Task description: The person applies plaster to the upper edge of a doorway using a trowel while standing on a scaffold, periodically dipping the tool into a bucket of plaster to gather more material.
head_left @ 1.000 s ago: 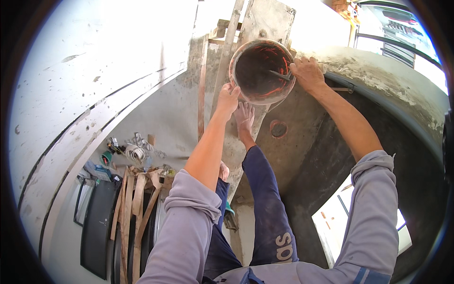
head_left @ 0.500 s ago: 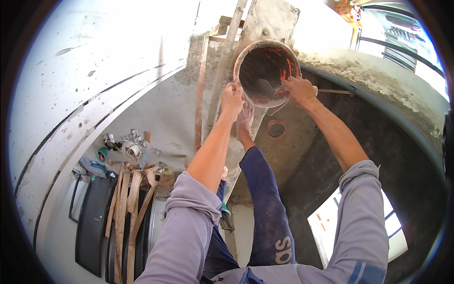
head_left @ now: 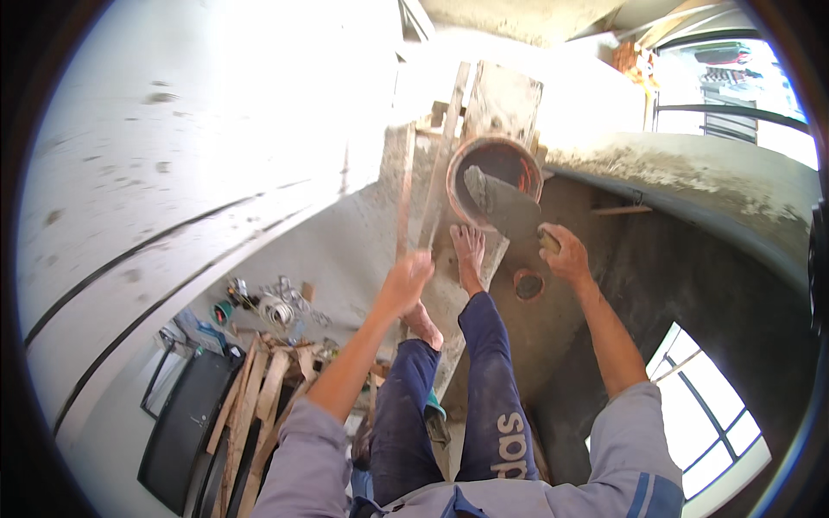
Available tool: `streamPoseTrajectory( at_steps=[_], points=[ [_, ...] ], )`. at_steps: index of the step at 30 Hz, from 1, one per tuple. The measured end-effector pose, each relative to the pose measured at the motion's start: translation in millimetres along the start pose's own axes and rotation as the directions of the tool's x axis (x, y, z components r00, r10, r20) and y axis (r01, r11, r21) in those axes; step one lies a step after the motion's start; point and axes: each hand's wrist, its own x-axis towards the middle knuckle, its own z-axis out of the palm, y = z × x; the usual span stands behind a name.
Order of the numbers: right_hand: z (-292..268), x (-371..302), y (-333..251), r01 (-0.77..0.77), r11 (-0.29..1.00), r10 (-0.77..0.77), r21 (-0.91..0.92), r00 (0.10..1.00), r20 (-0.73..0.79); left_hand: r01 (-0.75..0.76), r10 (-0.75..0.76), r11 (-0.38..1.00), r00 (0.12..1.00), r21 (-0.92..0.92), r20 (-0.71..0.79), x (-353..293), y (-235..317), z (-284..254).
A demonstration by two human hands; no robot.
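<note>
My right hand (head_left: pixel 568 256) is closed round the short handle of a trowel (head_left: pixel 515 210). Its grey blade slants up and left across the bucket's near rim, with wet mortar (head_left: pixel 477 187) visible near the tip. The round bucket (head_left: pixel 452 192), orange inside and smeared grey, stands on a mortar-stained plank (head_left: pixel 509 97). My left hand (head_left: pixel 408 281) is curled into a loose fist, apart from the bucket and beside the long wooden strip. Nothing shows in its fingers. One bare foot (head_left: pixel 469 252) rests on the plank just below the bucket.
I stand high on planks above the floor. A round orange-rimmed container (head_left: pixel 528 285) is below right. At lower left are loose boards (head_left: pixel 259 393), a dark panel (head_left: pixel 186 432) and coiled cable (head_left: pixel 275 311). A white wall (head_left: pixel 199 112) rises on the left; a window (head_left: pixel 708 414) is lower right.
Both hands have left the bucket's rim. The left drew back toward me and closed; the right moved back with the trowel, its blade now lifted to the rim. The view has shifted.
</note>
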Motion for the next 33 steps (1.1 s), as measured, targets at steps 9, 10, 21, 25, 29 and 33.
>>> streamPoseTrajectory(
  at_steps=[9,10,21,25,29,33],
  points=[
    [-207,-79,-244,0.284,0.959,-0.274,-0.004,0.919,-0.282,-0.588,0.897,0.434,0.21,0.683,-0.389,-293,290,-194],
    [-227,-90,-267,0.328,0.943,-0.328,-0.053,0.892,-0.311,-0.505,0.918,0.316,-0.05,0.803,-0.393,-320,307,-220],
    [-383,-261,-459,0.55,0.795,-0.606,-0.256,0.738,-0.297,-0.296,0.571,0.312,-0.701,0.903,-0.427,-534,561,-390],
    [-420,-337,-559,0.632,0.651,-0.757,-0.421,0.577,-0.305,-0.173,0.555,0.235,-0.784,0.956,-0.278,-615,620,-438],
    [-458,-400,-638,0.616,0.375,-0.921,-0.693,0.334,-0.201,-0.108,0.586,0.29,-0.766,0.951,-0.265,-643,680,-462],
    [-477,-452,-692,0.66,0.558,-0.825,-0.503,0.375,-0.423,-0.29,0.592,0.333,-0.677,0.897,-0.438,-648,715,-455]
  ],
)
